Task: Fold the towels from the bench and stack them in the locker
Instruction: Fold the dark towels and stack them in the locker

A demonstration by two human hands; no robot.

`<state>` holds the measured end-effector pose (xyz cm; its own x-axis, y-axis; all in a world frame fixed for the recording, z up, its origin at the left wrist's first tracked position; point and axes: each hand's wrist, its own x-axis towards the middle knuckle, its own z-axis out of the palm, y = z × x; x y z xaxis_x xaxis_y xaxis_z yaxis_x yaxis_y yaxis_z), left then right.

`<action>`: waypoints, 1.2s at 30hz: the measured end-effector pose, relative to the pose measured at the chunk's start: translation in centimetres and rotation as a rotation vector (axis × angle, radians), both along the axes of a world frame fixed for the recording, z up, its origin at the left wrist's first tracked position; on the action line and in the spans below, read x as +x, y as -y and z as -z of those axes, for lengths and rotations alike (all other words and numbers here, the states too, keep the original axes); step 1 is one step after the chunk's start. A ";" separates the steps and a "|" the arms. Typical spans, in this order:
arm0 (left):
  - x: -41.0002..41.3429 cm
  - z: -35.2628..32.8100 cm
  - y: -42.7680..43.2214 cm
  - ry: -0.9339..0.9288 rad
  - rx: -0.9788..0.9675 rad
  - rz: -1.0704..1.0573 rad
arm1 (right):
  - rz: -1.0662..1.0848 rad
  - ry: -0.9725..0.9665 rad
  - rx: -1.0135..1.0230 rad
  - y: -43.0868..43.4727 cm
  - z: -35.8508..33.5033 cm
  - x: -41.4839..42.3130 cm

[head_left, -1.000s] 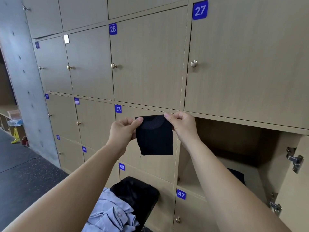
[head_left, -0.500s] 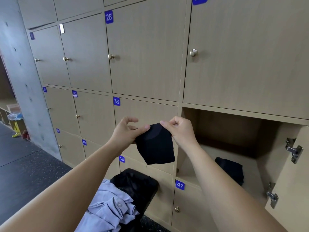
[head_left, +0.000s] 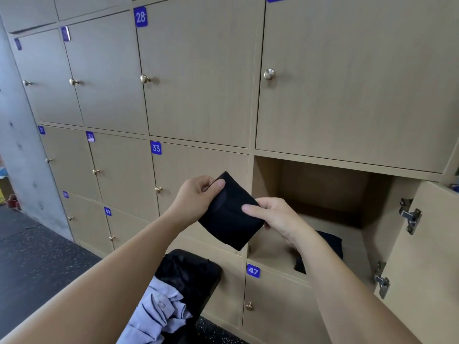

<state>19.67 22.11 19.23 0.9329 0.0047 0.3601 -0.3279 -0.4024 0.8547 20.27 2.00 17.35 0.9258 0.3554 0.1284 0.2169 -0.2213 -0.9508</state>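
A small black towel, folded into a tilted square, hangs in the air just left of the open locker. My left hand pinches its upper left corner with thumb on top. My right hand grips its right edge, thumb across the front. Inside the locker a folded black towel lies on the floor, partly hidden behind my right forearm. Below, a black bench carries a crumpled light blue cloth and some dark fabric.
The locker's door stands swung open at the right, its metal hinges showing. Closed wooden lockers with brass knobs and blue number tags surround the opening. A concrete wall and dark speckled floor lie to the left.
The towel was held up flat by its top corners; it now sits lower, tilted and more compact, nearer the locker opening. The view has dropped, showing more of the locker's inside.
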 end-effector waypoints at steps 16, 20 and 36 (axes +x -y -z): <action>0.7 5.7 7.2 0.007 -0.061 -0.191 | 0.596 -0.140 0.226 1.8 4.2 -2.4; 0.7 7.0 9.1 -0.015 -0.045 -0.225 | 0.928 0.157 -0.032 2.2 6.7 -2.5; 2.9 14.3 12.3 -0.379 0.018 0.053 | 1.046 0.143 -0.166 8.6 13.1 -1.7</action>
